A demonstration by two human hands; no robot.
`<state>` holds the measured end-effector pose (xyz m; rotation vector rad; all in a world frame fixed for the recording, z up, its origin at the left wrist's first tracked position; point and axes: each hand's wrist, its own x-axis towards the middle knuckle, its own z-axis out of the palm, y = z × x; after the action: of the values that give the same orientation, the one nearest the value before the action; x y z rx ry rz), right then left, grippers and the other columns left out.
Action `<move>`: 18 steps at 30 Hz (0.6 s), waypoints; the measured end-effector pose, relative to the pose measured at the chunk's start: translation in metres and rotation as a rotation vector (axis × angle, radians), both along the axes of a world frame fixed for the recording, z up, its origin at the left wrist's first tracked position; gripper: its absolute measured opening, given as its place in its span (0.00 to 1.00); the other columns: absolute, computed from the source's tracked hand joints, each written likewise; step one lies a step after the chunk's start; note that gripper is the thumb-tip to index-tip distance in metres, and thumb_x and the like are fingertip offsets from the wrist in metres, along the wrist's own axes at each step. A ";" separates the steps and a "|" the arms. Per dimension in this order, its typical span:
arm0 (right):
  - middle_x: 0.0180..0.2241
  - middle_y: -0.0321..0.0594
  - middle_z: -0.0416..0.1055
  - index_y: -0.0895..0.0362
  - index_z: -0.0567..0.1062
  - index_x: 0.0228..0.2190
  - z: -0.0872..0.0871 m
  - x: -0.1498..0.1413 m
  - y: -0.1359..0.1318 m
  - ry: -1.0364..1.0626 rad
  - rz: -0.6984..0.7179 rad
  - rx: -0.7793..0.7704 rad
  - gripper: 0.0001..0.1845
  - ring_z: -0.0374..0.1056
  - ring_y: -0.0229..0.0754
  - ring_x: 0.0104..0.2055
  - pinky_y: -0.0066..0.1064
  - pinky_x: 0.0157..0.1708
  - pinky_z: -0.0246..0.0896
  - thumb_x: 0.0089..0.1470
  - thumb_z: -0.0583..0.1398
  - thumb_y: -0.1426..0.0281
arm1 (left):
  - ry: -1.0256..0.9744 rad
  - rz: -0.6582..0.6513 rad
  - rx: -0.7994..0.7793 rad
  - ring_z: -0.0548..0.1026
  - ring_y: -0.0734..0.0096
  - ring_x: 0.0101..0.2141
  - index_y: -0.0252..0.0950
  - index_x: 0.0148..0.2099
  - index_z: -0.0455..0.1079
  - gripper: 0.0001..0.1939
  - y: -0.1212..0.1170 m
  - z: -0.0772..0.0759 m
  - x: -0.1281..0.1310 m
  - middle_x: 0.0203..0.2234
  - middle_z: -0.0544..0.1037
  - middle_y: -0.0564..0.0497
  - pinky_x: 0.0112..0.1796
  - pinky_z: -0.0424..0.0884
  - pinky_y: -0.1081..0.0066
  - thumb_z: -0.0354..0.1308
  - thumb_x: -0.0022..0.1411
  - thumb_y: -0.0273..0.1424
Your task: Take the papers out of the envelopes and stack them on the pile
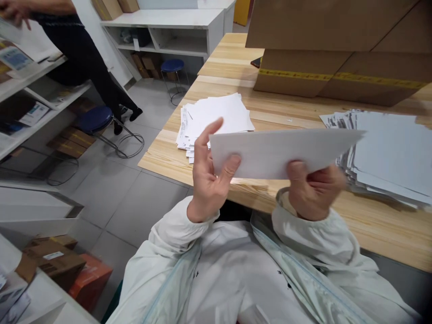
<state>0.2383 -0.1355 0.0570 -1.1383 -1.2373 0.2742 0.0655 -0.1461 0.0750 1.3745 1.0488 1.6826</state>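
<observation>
Between my two hands a white sheet of paper (pixel 263 153) is held up above the near edge of the table, tilted so that it looks narrow. My left hand (pixel 212 175) grips its left end, thumb on the near face and index finger raised behind it. On the lower right part, my right hand (pixel 312 186) pinches it with the thumb in front and the fingers curled, slightly blurred. Behind the sheet on the left lies a loose stack of papers (pixel 219 112), partly covered by it. A larger stack of papers (pixel 388 148) sits to the right of my right hand.
Large cardboard boxes (pixel 337 72) stand at the back of the wooden table (pixel 168 157). White shelves (pixel 182 18) and blue stools (pixel 94 119) are beyond its left edge. At upper left, a person (pixel 77 49) stands by a shelf. Boxes (pixel 54 261) lie at lower left.
</observation>
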 end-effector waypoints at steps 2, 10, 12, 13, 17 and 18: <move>0.19 0.35 0.67 0.53 0.75 0.23 0.009 0.021 -0.014 -0.042 -0.055 -0.044 0.16 0.62 0.40 0.23 0.34 0.23 0.60 0.50 0.68 0.56 | 0.015 -0.063 -0.048 0.76 0.67 0.35 0.49 0.68 0.57 0.33 -0.017 -0.005 0.007 0.39 0.78 0.48 0.37 0.74 0.66 0.61 0.64 0.45; 0.25 0.38 0.75 0.56 0.80 0.36 -0.047 0.117 -0.058 0.103 0.279 -0.843 0.21 0.66 0.40 0.20 0.30 0.15 0.60 0.52 0.66 0.51 | -0.018 -0.778 -0.644 0.73 0.70 0.30 0.37 0.52 0.78 0.20 -0.056 -0.049 0.036 0.35 0.80 0.45 0.33 0.72 0.70 0.61 0.63 0.43; 0.24 0.38 0.76 0.57 0.80 0.35 -0.064 0.129 -0.061 0.120 0.260 -0.890 0.22 0.66 0.40 0.20 0.29 0.14 0.60 0.52 0.65 0.50 | -0.146 -0.910 -0.840 0.73 0.73 0.28 0.33 0.49 0.78 0.20 -0.051 -0.054 0.046 0.29 0.78 0.48 0.33 0.71 0.72 0.64 0.60 0.41; 0.24 0.37 0.75 0.57 0.79 0.33 -0.070 0.133 -0.061 0.112 0.229 -0.889 0.22 0.66 0.39 0.20 0.29 0.14 0.59 0.52 0.65 0.50 | -0.176 -0.937 -0.905 0.72 0.74 0.27 0.32 0.49 0.78 0.20 -0.048 -0.055 0.051 0.26 0.77 0.49 0.32 0.70 0.73 0.66 0.59 0.39; 0.23 0.36 0.74 0.56 0.78 0.29 -0.080 0.142 -0.049 0.071 0.164 -0.847 0.21 0.64 0.38 0.20 0.27 0.14 0.57 0.53 0.64 0.49 | -0.139 -0.874 -0.986 0.69 0.78 0.23 0.32 0.49 0.79 0.18 -0.035 -0.059 0.065 0.19 0.71 0.55 0.29 0.67 0.76 0.66 0.57 0.31; 0.23 0.36 0.73 0.56 0.78 0.29 -0.081 0.143 -0.044 0.057 0.169 -0.825 0.21 0.64 0.37 0.20 0.27 0.15 0.57 0.53 0.63 0.50 | -0.148 -0.851 -0.994 0.69 0.79 0.22 0.32 0.50 0.78 0.18 -0.033 -0.060 0.067 0.19 0.70 0.56 0.29 0.68 0.76 0.65 0.57 0.29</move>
<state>0.3810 -0.1799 -0.0239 -1.7024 -1.1941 1.0027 0.1320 -0.1792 0.0148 0.7949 0.8269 0.4773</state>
